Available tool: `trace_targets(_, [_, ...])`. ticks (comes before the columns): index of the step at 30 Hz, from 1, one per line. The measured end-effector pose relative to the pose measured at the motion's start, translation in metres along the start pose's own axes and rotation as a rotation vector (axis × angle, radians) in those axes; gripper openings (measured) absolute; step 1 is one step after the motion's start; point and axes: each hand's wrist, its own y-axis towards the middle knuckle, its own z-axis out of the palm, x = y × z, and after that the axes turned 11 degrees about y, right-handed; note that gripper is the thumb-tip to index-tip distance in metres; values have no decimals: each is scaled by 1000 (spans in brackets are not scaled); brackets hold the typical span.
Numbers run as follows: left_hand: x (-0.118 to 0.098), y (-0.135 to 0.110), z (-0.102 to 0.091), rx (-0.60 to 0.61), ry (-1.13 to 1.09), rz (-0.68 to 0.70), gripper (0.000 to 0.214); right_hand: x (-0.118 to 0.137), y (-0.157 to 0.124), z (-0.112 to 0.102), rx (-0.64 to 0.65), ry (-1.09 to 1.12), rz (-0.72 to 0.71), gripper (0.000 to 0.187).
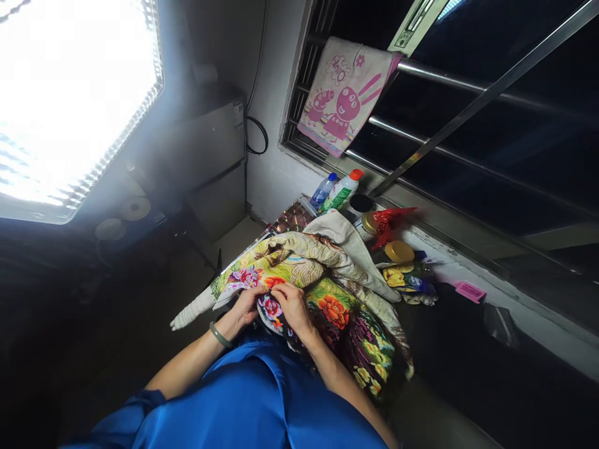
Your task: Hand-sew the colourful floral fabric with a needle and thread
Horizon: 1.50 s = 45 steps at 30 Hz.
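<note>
1. Dark windows with metal bars (449, 76) fill the far right of the room, and a glaring lamp (70, 100) takes up the far left. Its light probably explains why the work sits here, though the glare hides much of that corner.

2. On the person's lap, or just in front of it, lies an embroidered cloth (334, 312) with bright flowers. Its far part is bunched into a thick fold, seemingly to leave the near flowers flat and within reach. A white-wrapped bar end (193, 310) sticks out at the left, perhaps keeping the cloth in shape.

3. The left hand (248, 305), below a bracelet (220, 337), pinches the cloth at the orange flower, likely to steady that spot. The right hand (292, 304) meets it from the right, fingers bent and tips gathered on the cloth; whether they grip a needle or thread is too small to tell.

4. Beyond the fold stand a blue-capped bottle (322, 192), a red-capped bottle (343, 192), a gold-lidded jar (369, 224) and a red bag (392, 226). These crowd the cloth's far side and may leave it little slack.

5. Farther right lies a pink card (470, 292); a printed towel (349, 93) hangs over the bars, well clear of the hands.
</note>
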Motion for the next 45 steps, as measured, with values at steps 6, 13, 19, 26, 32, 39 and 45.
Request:
trace_targets(6, [3,0,-1,-9,-7,8,24,6,4,2,83,68,156,24])
trace_targets(13, [0,-8,-2,48,39,54,27,25,22,-2,160,-225,27,18])
trace_targets(19, [1,-13,1,15,35,96,33,30,41,-8,98,-67,94,19])
trace_targets(26, [0,-13,4,-2,66,108,38,27,50,-15,103,216,160,19])
trace_targets(32, [-1,-13,5,-12,58,89,37,21,39,-30,81,14,32,20])
trace_targets(39, [-1,-14,6,-18,54,75,31,24,26,-39,253,-285,-23,24])
trace_targets(45, [-3,-17,9,-27,53,68,29,23,25,-35,258,-350,-54,25])
